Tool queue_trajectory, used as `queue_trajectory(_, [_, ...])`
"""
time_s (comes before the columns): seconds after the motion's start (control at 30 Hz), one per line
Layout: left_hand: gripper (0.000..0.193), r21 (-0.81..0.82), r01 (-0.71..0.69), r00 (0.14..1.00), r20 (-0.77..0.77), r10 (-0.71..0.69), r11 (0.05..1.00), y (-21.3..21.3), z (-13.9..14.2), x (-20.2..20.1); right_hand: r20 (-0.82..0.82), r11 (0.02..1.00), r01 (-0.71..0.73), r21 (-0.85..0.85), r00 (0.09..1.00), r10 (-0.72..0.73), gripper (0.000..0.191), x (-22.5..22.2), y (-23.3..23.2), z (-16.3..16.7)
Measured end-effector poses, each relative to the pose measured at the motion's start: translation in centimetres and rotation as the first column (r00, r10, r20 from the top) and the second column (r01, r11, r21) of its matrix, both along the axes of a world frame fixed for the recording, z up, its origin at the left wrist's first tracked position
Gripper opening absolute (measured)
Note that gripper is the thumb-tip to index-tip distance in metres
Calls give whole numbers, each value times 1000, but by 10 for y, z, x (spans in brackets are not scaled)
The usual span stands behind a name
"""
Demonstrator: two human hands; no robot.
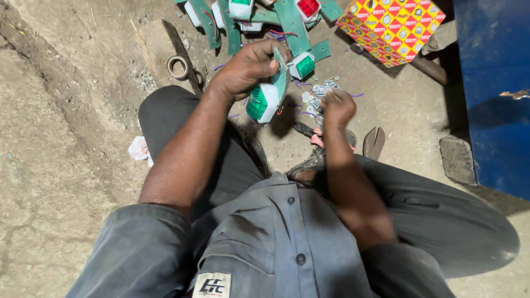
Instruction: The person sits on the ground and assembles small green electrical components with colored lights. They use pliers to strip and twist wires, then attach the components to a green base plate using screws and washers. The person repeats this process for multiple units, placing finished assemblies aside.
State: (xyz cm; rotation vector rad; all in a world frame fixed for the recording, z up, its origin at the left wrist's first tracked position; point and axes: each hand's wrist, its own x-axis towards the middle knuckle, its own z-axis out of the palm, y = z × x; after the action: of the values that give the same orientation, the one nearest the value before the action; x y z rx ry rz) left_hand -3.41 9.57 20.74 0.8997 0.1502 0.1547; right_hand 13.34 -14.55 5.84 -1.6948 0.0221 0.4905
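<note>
Head view. The left hand (248,69), upper centre of the frame, grips a green bracket (280,77) carrying a green-lensed lamp (261,102); fingers are wrapped around the bracket's flat strip. The assembly looks light and rigid; the plastic lens is probably fragile, so the strip is the sounder place to hold. The right hand (338,107), just right of the lamp, is clenched above a pile of small fasteners (322,91); what it pinches cannot be told. Both forearms extend forward, elbows bent.
</note>
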Motion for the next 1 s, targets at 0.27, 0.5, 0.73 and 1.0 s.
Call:
queue_trajectory(0.27, [31, 89, -151, 988, -19, 153, 985, 7, 1, 2, 115, 862, -331, 383, 944, 311, 19, -47, 94, 157])
queue_trajectory(0.5, [31, 138, -199, 979, -23, 204, 970, 6, 4, 2, 207, 857, -389, 338, 919, 336, 19, -48, 92, 174])
queue_trajectory(0.73, [32, 70, -178, 982, -48, 182, 981, 4, -1, 3, 194, 872, -350, 344, 935, 298, 18, -46, 94, 161])
queue_trajectory(1.0, [31, 20, -191, 981, -21, 191, 981, 1, -1, 6, 310, 831, -521, 197, 837, 451, 16, -38, 88, 168])
